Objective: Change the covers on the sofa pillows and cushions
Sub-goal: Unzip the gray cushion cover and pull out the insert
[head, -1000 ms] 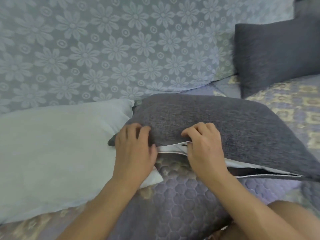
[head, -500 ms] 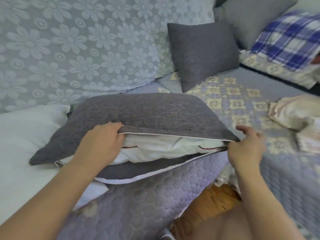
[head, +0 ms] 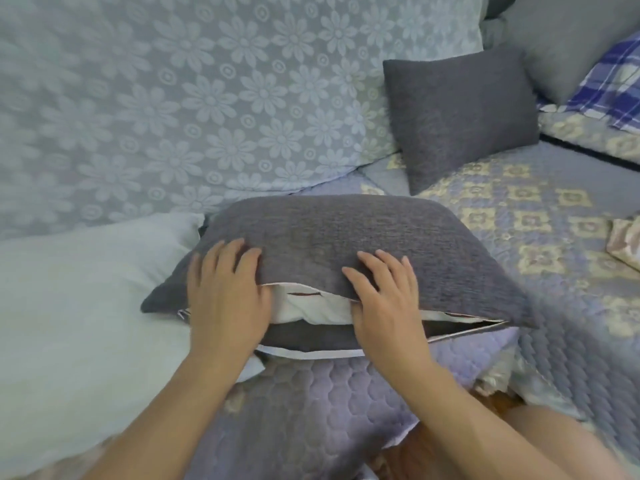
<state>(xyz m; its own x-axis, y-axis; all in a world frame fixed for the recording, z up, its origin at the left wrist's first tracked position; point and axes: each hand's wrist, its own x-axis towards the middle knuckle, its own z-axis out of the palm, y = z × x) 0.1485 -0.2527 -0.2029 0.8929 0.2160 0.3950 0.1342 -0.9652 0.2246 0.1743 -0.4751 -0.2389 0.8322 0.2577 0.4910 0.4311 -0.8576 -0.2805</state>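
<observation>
Sofa (head: 519,209) — two grey pillows (head: 346,237), two hands (head: 225,299).

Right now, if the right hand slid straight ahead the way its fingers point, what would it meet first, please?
Probably only more of the dark grey cover the right hand rests on; beyond its far edge, the floral sofa back, though depth is unclear.

Dark grey cushion cover (head: 346,237): coarse woven cloth, matt, nubby. White inner pillow (head: 308,308) at open seam: smooth plain cloth. Bare white pillow (head: 79,299): soft, matt cotton look. Sofa back throw (head: 173,98): pale cloth, raised daisy pattern. Seat cover (head: 311,410): lilac quilted cloth, stitched honeycomb, slight sheen. Blue plaid cloth (head: 609,81): flat weave.
</observation>
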